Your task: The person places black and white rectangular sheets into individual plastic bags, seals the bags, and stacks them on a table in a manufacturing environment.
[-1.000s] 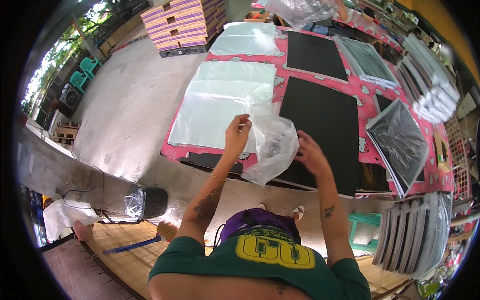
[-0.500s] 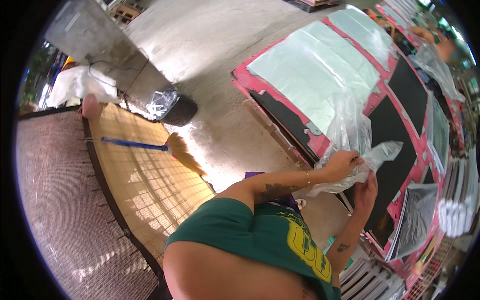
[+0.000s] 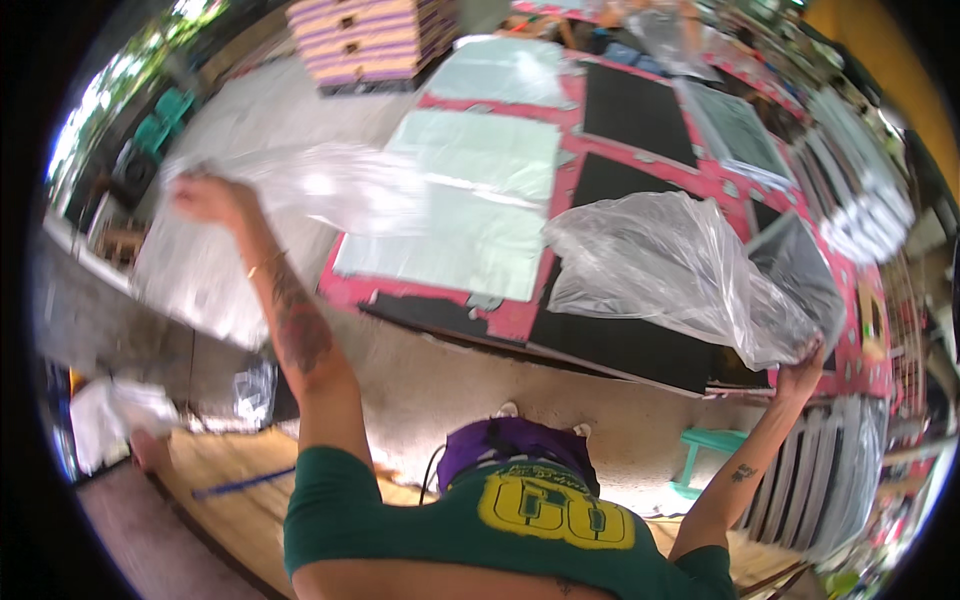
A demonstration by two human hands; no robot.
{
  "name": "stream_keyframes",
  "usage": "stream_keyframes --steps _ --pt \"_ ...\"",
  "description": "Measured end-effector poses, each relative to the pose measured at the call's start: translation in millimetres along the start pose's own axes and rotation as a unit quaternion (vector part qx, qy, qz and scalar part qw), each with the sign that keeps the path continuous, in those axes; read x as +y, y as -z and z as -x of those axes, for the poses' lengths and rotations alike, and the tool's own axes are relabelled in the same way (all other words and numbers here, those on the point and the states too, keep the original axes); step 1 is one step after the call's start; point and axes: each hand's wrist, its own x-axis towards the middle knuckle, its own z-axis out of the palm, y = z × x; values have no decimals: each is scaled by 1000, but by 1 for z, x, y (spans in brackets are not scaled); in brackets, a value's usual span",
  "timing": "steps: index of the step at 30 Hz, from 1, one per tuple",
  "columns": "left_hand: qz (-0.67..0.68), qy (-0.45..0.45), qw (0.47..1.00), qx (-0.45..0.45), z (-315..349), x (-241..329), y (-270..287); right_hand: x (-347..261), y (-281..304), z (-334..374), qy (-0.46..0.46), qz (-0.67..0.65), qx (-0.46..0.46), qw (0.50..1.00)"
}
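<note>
My left hand (image 3: 212, 198) is raised far out on the left, fingers closed on the end of a clear plastic bag (image 3: 330, 190), which streams rightward and is smeared by motion. At the right, my right hand (image 3: 800, 368) grips the lower corner of another clear plastic bag (image 3: 650, 265), crumpled and spread over the table. A gap shows between the two bags. Under them lies a pink-covered table (image 3: 515, 312) bearing pale green wrapped sheets (image 3: 455, 240) and flat black panels (image 3: 640, 110). One black panel (image 3: 625, 350) lies partly under the right-hand bag.
Wrapped grey slats (image 3: 815, 475) stand beside a green stool (image 3: 705, 450) at the lower right. A purple-striped stack (image 3: 365, 40) sits on the floor beyond. A blue broom handle (image 3: 245, 482) lies at the lower left. Another person's hands and more plastic are at the table's far end.
My hands were close together over the table's near edge with bunched plastic. They have swung wide apart, each with its own plastic, and my view has turned right.
</note>
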Motion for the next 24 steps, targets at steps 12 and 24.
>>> stream_keyframes --steps 12,24 --pt "112 -62 692 -711 344 220 -9 -21 -166 91 81 35 -305 948" --pt "422 529 142 -722 327 295 -20 -86 -205 69 23 564 -641 520"
